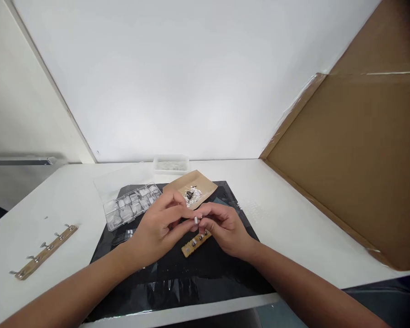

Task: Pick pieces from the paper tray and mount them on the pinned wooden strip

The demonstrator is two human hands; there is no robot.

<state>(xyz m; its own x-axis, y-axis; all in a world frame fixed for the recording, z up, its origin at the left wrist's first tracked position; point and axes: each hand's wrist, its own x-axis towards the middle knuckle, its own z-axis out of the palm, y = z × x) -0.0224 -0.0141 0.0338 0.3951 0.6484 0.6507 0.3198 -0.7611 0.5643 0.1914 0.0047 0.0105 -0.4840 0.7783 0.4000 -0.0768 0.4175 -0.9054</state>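
My left hand (pixel 160 223) and my right hand (pixel 227 226) meet over the black mat (pixel 171 291), fingertips pinched close together. A small whitish false nail (pixel 196 221) shows between them; the left thumb and finger grip it. My right thumb and forefinger are closed right beside it, and whatever they pinch is too small to make out. Below the hands lies a wooden strip (pixel 190 247) with several small metal mounts, partly covered by the right hand. Behind them, a brown paper tray (pixel 207 184) carries white chips and dark scraps (pixel 193 194).
Left of the hands stands a clear compartment box (pixel 131 205) with bagged whitish pieces. Farther left lies a wooden strip with metal stands (pixel 47 252). A translucent tub (pixel 171 165) sits by the back wall. Cardboard panels (pixel 355 173) border the right side.
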